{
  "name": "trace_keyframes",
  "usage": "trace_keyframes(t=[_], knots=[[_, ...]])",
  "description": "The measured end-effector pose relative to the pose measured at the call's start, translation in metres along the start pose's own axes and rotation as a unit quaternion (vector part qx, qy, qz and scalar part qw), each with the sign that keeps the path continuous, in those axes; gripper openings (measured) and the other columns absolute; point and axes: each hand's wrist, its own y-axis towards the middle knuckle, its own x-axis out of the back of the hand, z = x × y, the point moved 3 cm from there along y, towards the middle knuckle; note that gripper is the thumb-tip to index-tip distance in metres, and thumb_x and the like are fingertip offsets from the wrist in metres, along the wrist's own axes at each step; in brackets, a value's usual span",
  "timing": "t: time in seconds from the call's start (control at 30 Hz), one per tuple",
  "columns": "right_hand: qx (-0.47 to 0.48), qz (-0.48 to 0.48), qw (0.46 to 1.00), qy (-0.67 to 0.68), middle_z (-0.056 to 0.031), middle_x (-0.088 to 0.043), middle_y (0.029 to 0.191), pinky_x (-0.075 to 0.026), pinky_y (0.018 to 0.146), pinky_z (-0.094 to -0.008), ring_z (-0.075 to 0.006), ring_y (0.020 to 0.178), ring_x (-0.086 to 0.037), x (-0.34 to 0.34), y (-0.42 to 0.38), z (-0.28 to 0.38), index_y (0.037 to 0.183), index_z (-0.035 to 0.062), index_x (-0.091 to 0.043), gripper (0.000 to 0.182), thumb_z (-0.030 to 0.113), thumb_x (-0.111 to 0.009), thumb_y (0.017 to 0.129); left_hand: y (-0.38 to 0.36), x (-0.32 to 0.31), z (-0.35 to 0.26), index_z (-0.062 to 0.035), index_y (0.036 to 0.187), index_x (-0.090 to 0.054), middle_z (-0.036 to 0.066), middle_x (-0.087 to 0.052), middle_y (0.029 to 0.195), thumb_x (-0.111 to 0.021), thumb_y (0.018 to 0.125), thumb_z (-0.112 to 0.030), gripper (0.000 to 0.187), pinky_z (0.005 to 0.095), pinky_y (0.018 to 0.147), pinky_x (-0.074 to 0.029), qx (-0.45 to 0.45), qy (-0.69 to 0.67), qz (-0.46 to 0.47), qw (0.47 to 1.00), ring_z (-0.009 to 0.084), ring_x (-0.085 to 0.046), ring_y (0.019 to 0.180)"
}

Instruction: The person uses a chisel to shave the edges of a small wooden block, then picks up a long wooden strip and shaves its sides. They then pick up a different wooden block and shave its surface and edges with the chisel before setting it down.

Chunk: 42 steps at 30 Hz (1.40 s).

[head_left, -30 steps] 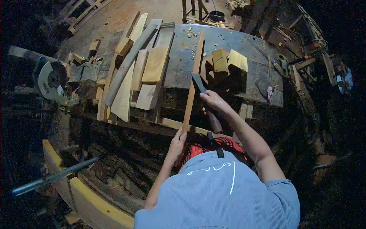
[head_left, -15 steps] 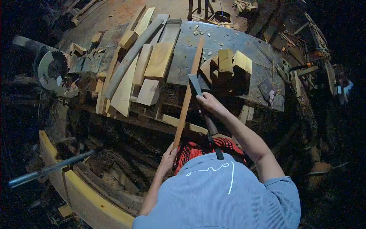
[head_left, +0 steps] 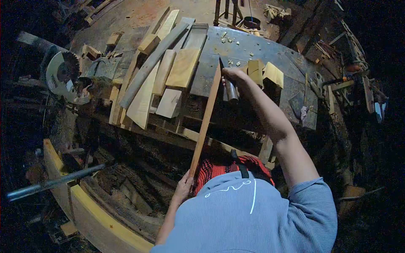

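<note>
A long, narrow wooden strip (head_left: 205, 122) slants up from my body, its far end over the workbench (head_left: 291, 59). My left hand (head_left: 184, 186) is closed round its near end, beside the red-and-black cloth at my waist. Close to the far end, my right hand (head_left: 234, 75) grips a chopping knife (head_left: 231, 92). Its dark blade points away from me along the strip's right edge, and a tubular handle end sticks out below my fist. Partly hidden by my right arm, short wood blocks (head_left: 273, 75) stand on the bench.
Planks and boards (head_left: 182, 67) lie piled left of the strip. A circular saw (head_left: 62, 78) stands at the far left. Wood chips (head_left: 228, 39) dot the bench top. At the lower left are a metal pipe (head_left: 55, 182) and a curved timber beam (head_left: 109, 225).
My right hand has moved away from me along the strip with the chopping knife, toward the far end. My left hand keeps its hold. The view has shifted slightly.
</note>
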Motion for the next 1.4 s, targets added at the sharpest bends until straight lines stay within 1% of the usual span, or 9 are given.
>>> trace_keyframes(t=[0.17,0.23,0.33,0.5,0.6,0.7,0.87,1.27,1.4], knots=[[0.062,-0.042,0.987,-0.139,-0.0056,-0.053,0.062,-0.047,0.046,-0.0340,-0.0180,0.048,-0.052,0.031,0.066,-0.027,0.078,0.0021,-0.050,0.020,0.020,-0.043,0.083,-0.001,0.001,-0.008,-0.0069,0.130,-0.035,-0.001,-0.049,0.071,-0.042,0.090,-0.031,0.047,0.0204,0.051,-0.039,0.046,-0.056,0.034,0.997,0.0060,-0.043,0.056],[0.118,0.034,0.992,-0.017,-0.0069,-0.052,0.062,-0.047,0.046,-0.0342,-0.0192,0.049,-0.054,-0.004,-0.007,-0.016,0.081,0.0007,-0.049,0.024,0.025,-0.047,0.082,-0.002,0.003,-0.008,-0.0071,0.130,-0.034,-0.001,-0.048,0.070,-0.042,0.090,-0.032,0.047,0.0206,0.051,-0.039,0.052,-0.041,0.027,0.997,0.0060,-0.043,0.056],[0.010,-0.127,0.986,-0.106,-0.0076,-0.051,0.059,-0.046,0.045,-0.0318,-0.0188,0.046,-0.051,-0.013,0.002,-0.039,0.086,0.0007,-0.046,0.025,0.025,-0.048,0.082,-0.002,0.001,0.000,-0.0077,0.130,-0.035,-0.001,-0.048,0.070,-0.041,0.090,-0.033,0.048,0.0210,0.050,-0.038,0.047,-0.033,0.025,0.998,0.0060,-0.043,0.055],[0.070,-0.021,0.991,0.108,-0.0073,-0.052,0.058,-0.044,0.043,-0.0326,-0.0192,0.046,-0.051,0.001,0.017,0.006,0.073,0.0017,-0.051,0.017,0.015,-0.043,0.080,-0.010,0.003,-0.011,-0.0086,0.130,-0.035,-0.001,-0.047,0.069,-0.041,0.091,-0.033,0.046,0.0210,0.048,-0.037,0.029,0.004,0.009,1.000,0.0061,-0.042,0.055],[0.032,-0.086,0.989,-0.118,-0.0075,-0.056,0.065,-0.048,0.053,-0.0322,-0.0186,0.055,-0.055,0.008,0.001,0.029,0.076,0.0030,-0.054,0.023,0.024,-0.048,0.082,-0.015,0.006,-0.006,-0.0081,0.129,-0.037,0.001,-0.048,0.071,-0.040,0.091,-0.032,0.045,0.0215,0.050,-0.040,0.035,0.048,-0.010,0.998,0.0067,-0.046,0.056],[0.055,0.008,0.998,0.039,-0.0054,-0.051,0.058,-0.045,0.044,-0.0292,-0.0172,0.048,-0.052,-0.001,-0.008,-0.008,0.072,0.0042,-0.050,0.020,0.021,-0.046,0.082,-0.011,0.003,0.009,-0.0067,0.126,-0.040,0.004,-0.048,0.074,-0.041,0.091,-0.030,0.042,0.0221,0.053,-0.044,0.097,-0.073,-0.034,0.992,0.0071,-0.050,0.059],[0.009,0.023,0.999,-0.022,-0.0033,-0.049,0.063,-0.043,0.045,-0.0257,-0.0122,0.048,-0.049,-0.027,-0.088,-0.052,0.083,0.0047,-0.046,0.026,0.031,-0.051,0.085,0.000,0.004,-0.022,-0.0036,0.121,-0.041,0.016,-0.056,0.100,-0.048,0.088,-0.024,0.040,0.0311,0.072,-0.046,-0.083,0.173,-0.117,0.975,0.0224,-0.059,0.086],[-0.032,0.024,0.997,-0.059,0.0012,-0.046,0.073,-0.042,0.054,-0.0240,-0.0085,0.068,-0.044,-0.028,-0.210,-0.080,0.095,0.0030,-0.047,0.029,0.032,-0.046,0.088,0.084,-0.033,-0.140,0.0004,0.128,-0.033,0.017,-0.044,0.125,-0.041,0.090,-0.020,0.044,0.0301,0.093,-0.035,-0.168,0.104,-0.076,0.977,0.0220,-0.044,0.114],[0.001,0.058,0.997,-0.045,-0.0002,-0.046,0.069,-0.044,0.048,-0.0244,-0.0086,0.057,-0.047,-0.032,-0.214,-0.081,0.095,0.0050,-0.045,0.025,0.029,-0.044,0.089,0.125,-0.053,-0.183,0.0025,0.128,-0.032,0.016,-0.042,0.127,-0.037,0.092,-0.023,0.045,0.0279,0.095,-0.031,-0.192,0.012,-0.039,0.981,0.0204,-0.041,0.115]])
